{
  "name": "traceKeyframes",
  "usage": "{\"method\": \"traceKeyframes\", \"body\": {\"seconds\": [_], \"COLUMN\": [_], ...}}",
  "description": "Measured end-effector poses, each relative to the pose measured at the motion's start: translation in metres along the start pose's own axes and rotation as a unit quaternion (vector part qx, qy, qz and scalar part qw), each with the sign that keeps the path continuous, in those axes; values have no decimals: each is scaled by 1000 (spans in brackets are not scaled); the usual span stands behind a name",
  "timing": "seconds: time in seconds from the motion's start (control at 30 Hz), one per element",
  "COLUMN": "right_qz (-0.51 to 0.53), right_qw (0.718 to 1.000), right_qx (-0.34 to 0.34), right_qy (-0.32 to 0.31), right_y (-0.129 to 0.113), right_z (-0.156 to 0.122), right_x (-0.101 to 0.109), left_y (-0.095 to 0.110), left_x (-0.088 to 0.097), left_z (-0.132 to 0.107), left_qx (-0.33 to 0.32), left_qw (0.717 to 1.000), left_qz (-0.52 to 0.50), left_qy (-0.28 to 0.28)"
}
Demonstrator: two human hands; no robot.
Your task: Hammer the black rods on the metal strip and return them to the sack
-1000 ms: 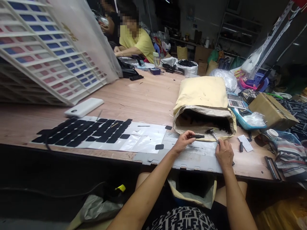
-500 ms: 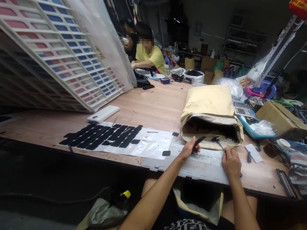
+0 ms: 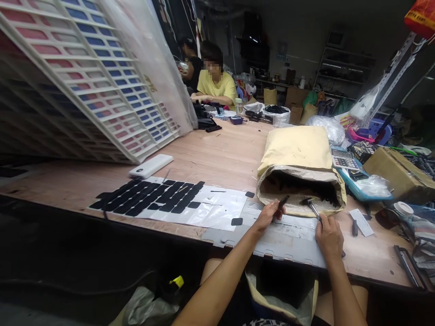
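My left hand pinches a small dark strip-shaped piece in front of the sack's mouth; its exact kind I cannot make out. In my right hand is a small hammer with a metal shaft, its head at the lower lip of the sack. The yellow paper sack lies on its side, mouth facing me, with dark pieces inside. Below both hands is a grey mat along the table edge. Black rounded pads stand in rows on a white sheet to the left.
A white power bank lies beyond the pads, near a leaning white plastic rack. To the right are a calculator, a blue tray and a cardboard box. A second open sack is below the table edge. Two people sit further back.
The camera view has shifted slightly, so the scene sits a little lower and further right. Both hands keep their holds, and the dark piece in my left hand is tilted more steeply.
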State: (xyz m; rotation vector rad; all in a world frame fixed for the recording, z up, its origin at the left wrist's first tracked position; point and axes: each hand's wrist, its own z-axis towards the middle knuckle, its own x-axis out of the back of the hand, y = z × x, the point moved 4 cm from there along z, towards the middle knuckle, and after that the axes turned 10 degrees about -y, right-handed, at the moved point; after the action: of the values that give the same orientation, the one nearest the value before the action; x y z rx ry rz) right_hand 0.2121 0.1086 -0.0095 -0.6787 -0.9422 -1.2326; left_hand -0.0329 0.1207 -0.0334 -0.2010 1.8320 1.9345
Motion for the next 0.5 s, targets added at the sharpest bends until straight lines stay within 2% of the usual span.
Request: {"method": "traceKeyframes", "body": {"seconds": [0.13, 0.3, 0.5], "right_qz": [1, -4, 2], "right_qw": [1000, 1000, 1000], "right_qx": [2, 0, -12], "right_qy": [7, 3, -15], "right_y": [0, 0, -1], "right_z": [0, 0, 1], "right_x": [0, 0, 0], "left_y": [4, 10, 18], "left_x": [-1, -6, -4], "left_z": [-5, -8, -4], "left_qx": [14, -8, -44], "left_qw": [999, 985, 978], "left_qz": [-38, -136, -183], "left_qy": [-9, -107, -90]}}
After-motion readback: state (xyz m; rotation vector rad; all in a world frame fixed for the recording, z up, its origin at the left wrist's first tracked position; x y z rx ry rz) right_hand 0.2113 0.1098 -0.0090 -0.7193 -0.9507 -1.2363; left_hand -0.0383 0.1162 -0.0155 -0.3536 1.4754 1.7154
